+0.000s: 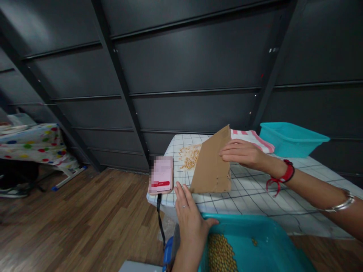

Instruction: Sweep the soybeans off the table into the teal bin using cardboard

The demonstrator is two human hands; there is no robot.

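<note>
A flat piece of brown cardboard (213, 162) stands tilted on the checked tablecloth, and my right hand (244, 154) grips it near its upper right edge. To its left lies a scatter of small yellowish round grains (190, 160), perhaps beans or beads. My left hand (189, 213) is open at the table's front edge, its fingers stretched forward and its thumb by the rim of a teal bin (246, 219). Inside the bin, a heap of similar olive-yellow grains (221, 254) fills the left side, and a few sit further right.
A pink phone-like device (162, 175) with a black strap lies at the table's left corner. Behind the cardboard is a pink-and-white cloth (252, 138), beside another teal bin (293, 139). A dotted-cloth table (36, 145) stands far left; a dark panelled wall (187, 68) rises behind.
</note>
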